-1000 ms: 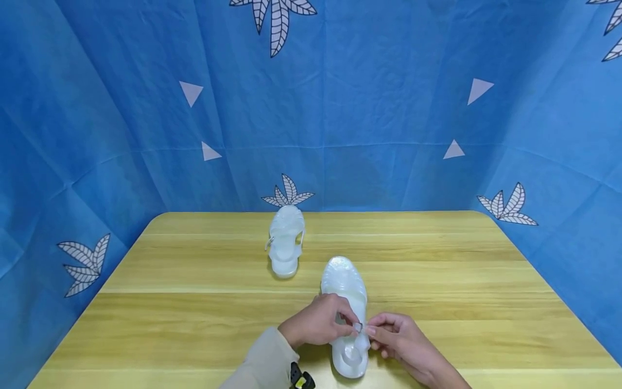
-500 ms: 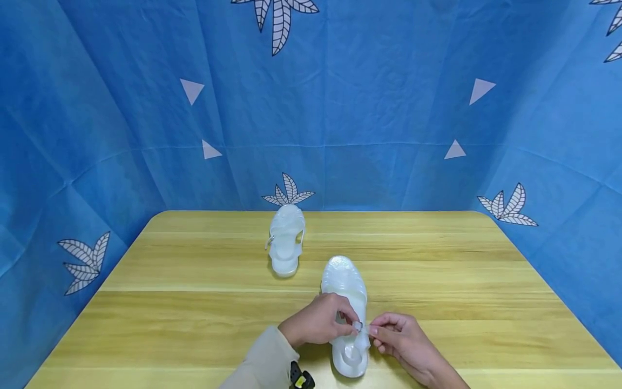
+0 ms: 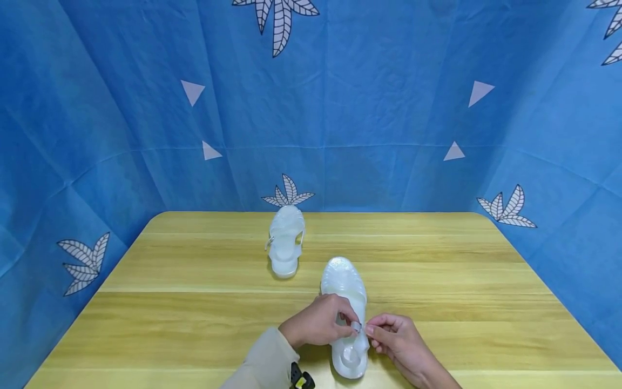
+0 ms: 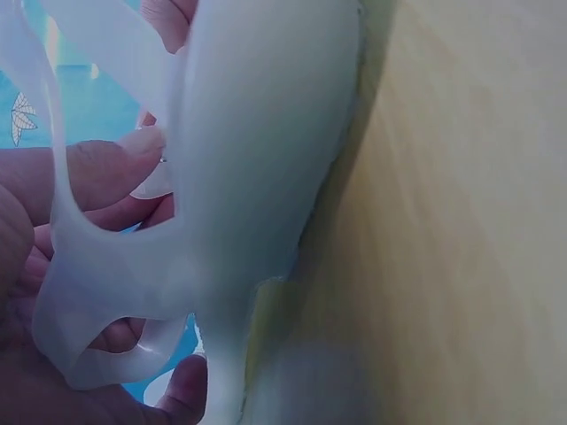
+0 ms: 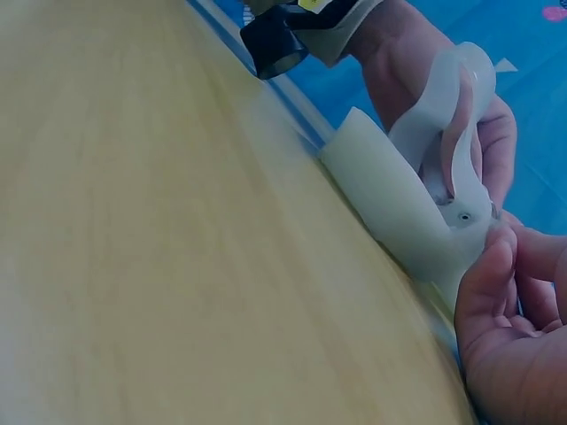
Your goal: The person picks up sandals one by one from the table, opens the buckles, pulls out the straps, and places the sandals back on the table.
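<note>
Two hands are pinched shut on one soft, light sandal (image 3: 344,302): the strap is held by the left hand (image 3: 315,325), the buckle (image 3: 357,326) by the right hand (image 3: 396,340).

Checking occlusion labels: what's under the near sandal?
The near sandal stands on the wooden table. Left hand and right hand pinch its strap buckle, covering the midsection; nothing visible beneath its sole.

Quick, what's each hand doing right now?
Left hand: pinching the near sandal's strap buckle.
Right hand: pinching the strap end beside it.
</note>
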Tool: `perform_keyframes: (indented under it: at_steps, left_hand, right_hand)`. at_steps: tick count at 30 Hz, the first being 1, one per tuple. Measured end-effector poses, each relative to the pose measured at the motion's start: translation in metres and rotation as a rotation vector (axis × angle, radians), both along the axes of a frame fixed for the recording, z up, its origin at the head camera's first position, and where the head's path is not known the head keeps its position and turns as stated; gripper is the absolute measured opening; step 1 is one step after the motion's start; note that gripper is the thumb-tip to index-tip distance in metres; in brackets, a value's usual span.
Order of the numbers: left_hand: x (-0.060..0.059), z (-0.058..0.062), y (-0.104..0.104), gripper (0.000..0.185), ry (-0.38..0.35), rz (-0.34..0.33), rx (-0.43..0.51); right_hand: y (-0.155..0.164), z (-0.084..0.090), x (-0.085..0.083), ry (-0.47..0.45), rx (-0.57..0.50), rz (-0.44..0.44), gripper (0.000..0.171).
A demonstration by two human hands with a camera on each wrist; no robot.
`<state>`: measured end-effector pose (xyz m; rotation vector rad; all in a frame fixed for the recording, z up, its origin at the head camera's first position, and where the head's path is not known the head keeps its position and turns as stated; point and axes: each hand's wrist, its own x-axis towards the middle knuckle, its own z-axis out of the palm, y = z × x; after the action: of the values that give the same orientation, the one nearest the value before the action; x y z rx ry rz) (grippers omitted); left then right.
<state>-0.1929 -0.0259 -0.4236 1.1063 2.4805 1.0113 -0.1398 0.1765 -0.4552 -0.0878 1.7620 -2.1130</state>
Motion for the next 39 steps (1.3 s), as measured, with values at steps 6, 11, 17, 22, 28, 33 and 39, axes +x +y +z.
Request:
perform_keyframes:
  at_steps: [6, 11, 17, 22, 28, 33, 39]
  left_hand:
    - [0.001, -0.001, 0.000, 0.008, 0.005, -0.010, 0.023]
    - [0.000, 0.000, 0.000, 0.007, -0.026, 0.002, 0.046]
    - [0.000, 0.001, 0.000, 0.006, -0.069, 0.031, 0.058]
    - [0.000, 0.001, 0.000, 0.006, -0.123, 0.051, 0.087]
    - [0.001, 0.001, -0.001, 0.008, -0.175, 0.053, 0.106]
    - [0.002, 0.001, 0.001, 0.011, -0.148, 0.066, 0.077]
    - [0.003, 0.001, 0.002, 0.012, -0.118, 0.085, 0.031]
  right_hand:
    - [-0.004, 0.000, 0.001, 0.051, 0.006, 0.005, 0.004]
    - [-0.009, 0.002, 0.000, 0.078, 0.067, -0.038, 0.008]
    - [-0.010, 0.005, -0.001, 0.080, 0.127, -0.055, 0.015]
    - [-0.011, 0.006, -0.001, 0.090, 0.175, -0.063, 0.021]
    - [-0.013, 0.006, 0.001, 0.107, 0.205, -0.094, 0.029]
    - [-0.015, 0.007, -0.001, 0.127, 0.230, -0.090, 0.031]
    - [-0.016, 0.008, -0.002, 0.137, 0.239, -0.072, 0.033]
